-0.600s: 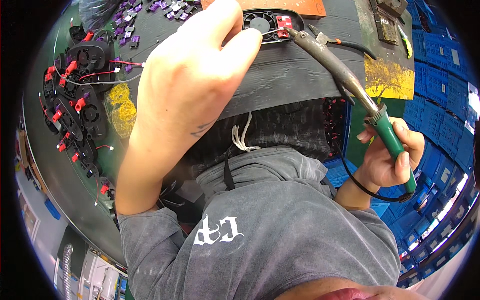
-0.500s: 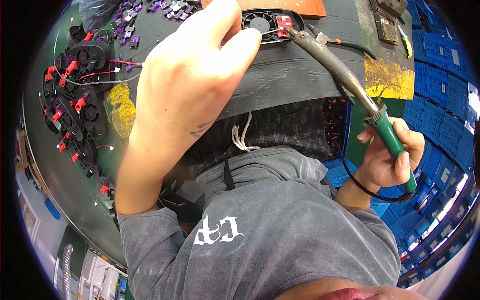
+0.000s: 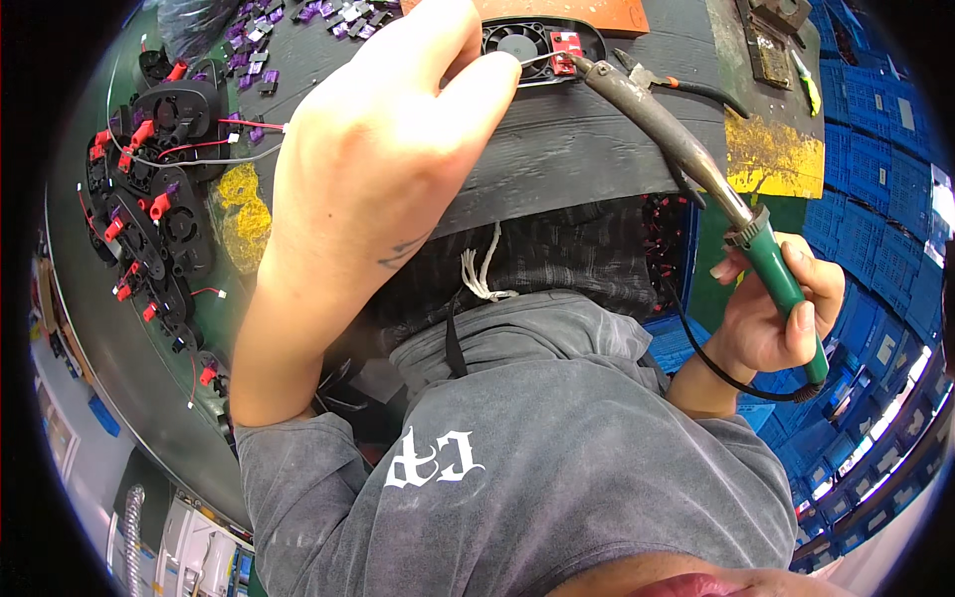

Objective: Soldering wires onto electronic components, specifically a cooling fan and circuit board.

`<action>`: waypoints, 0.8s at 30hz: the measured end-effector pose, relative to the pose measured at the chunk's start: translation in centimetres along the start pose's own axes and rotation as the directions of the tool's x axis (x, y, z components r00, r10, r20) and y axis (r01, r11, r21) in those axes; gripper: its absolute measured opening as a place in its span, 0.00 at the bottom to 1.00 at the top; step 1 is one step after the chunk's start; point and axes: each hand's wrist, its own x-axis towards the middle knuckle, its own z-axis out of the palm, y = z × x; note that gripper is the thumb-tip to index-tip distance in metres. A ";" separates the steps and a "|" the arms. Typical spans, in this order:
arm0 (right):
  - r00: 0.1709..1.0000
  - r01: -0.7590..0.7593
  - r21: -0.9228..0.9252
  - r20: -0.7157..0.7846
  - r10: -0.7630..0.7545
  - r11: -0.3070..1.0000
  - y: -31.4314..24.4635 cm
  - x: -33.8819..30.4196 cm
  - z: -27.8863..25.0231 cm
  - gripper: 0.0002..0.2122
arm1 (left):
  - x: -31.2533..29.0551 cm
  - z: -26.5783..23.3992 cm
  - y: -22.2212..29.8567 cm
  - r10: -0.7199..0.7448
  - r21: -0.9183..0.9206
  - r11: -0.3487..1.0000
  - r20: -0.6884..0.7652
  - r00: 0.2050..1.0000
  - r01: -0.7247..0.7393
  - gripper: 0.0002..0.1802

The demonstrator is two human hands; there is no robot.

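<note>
My left hand [image 3: 373,139] is closed in a pinch on a thin solder wire [image 3: 538,58], which reaches toward a small red circuit board [image 3: 564,44]. That board sits beside a black fan [image 3: 517,46] inside a dark oval housing [image 3: 594,37], partly hidden by my left hand. In my right hand [image 3: 761,323] is a soldering iron [image 3: 686,149], gripped by its green handle. Its metal barrel slants up and left, and the tip meets the lower right part of the red board. Whether the tip touches the wire end is too small to tell.
Pliers [image 3: 686,88] with dark handles lie just right of the housing. An orange-brown board [image 3: 587,14] is behind it. Black housings [image 3: 179,109] with red parts crowd the left, near small purple-and-black pieces [image 3: 261,55]. Blue crates [image 3: 880,189] rise at right. A black cord [image 3: 711,366] trails from the iron.
The solder wire now bows slightly upward near the red board, where before it ran straighter. Both hands and the iron stay almost in place.
</note>
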 end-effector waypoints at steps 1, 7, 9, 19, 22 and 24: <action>1.000 0.002 0.001 0.003 -0.002 1.000 0.0 0.0 0.0 0.20 | -0.1 0.0 0.0 -0.001 0.001 1.000 0.000 1.000 0.001 0.12; 1.000 0.000 -0.003 -0.009 0.000 1.000 0.0 0.0 0.1 0.20 | -0.2 0.3 0.1 -0.019 -0.014 1.000 0.007 1.000 0.019 0.12; 1.000 -0.001 -0.006 -0.019 0.001 1.000 -0.1 0.0 0.2 0.20 | -0.1 -0.1 0.2 -0.031 -0.019 0.999 0.021 0.999 0.032 0.12; 1.000 0.001 -0.005 -0.001 -0.001 1.000 -0.1 0.0 0.1 0.20 | -0.1 -0.1 0.2 -0.033 -0.026 0.999 0.027 0.999 0.034 0.13; 1.000 0.003 0.003 -0.011 -0.003 1.000 0.0 0.0 0.2 0.20 | 0.0 0.0 0.1 -0.030 -0.008 1.000 -0.011 0.999 0.030 0.13; 1.000 0.009 0.012 0.008 -0.009 1.000 0.0 0.1 0.0 0.20 | 0.0 0.1 0.1 -0.018 0.017 1.000 -0.008 1.000 0.018 0.13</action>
